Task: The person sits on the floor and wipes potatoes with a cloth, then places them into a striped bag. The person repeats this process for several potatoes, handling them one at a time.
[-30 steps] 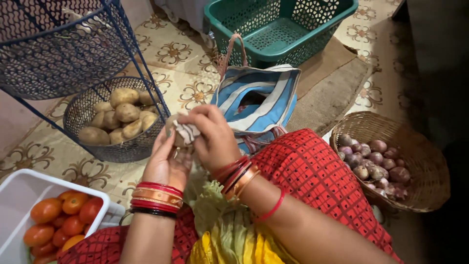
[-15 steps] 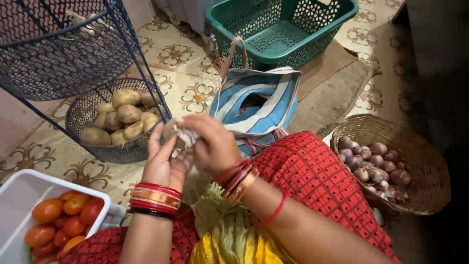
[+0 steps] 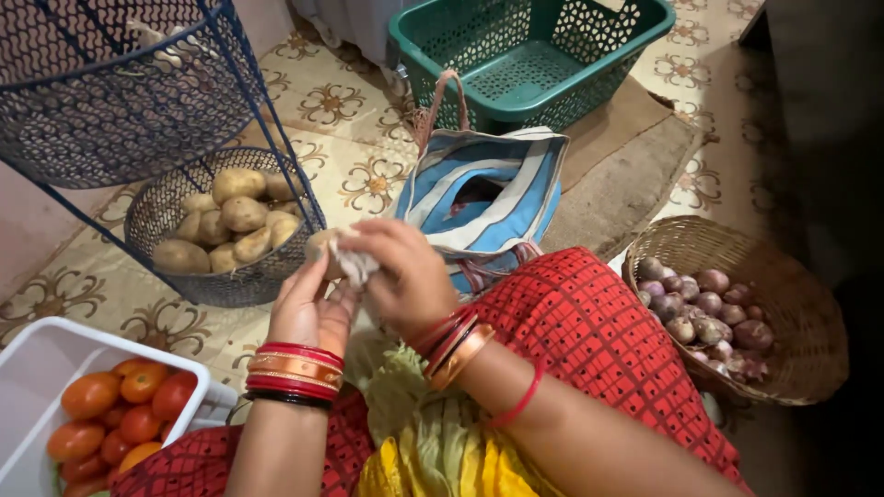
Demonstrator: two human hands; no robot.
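Observation:
My left hand (image 3: 308,308) cups a brown potato (image 3: 322,247) from below, in front of my lap. My right hand (image 3: 401,271) presses a small striped cloth (image 3: 353,265) against the potato's right side. Both wrists wear red and gold bangles. Just beyond the hands stands a dark wire basket (image 3: 157,216) holding several potatoes, set under a blue wire rack (image 3: 110,101).
A blue and white striped bag (image 3: 497,184) lies open ahead, a green plastic basket (image 3: 534,55) behind it. A wicker basket (image 3: 792,276) of red onions sits at the right. A white tub (image 3: 37,368) of tomatoes is at the lower left. Patterned floor tiles and a brown mat surround them.
The right hand has slid the cloth slightly down and right over the potato, and the potato has turned a little in the left hand. Everything else is still.

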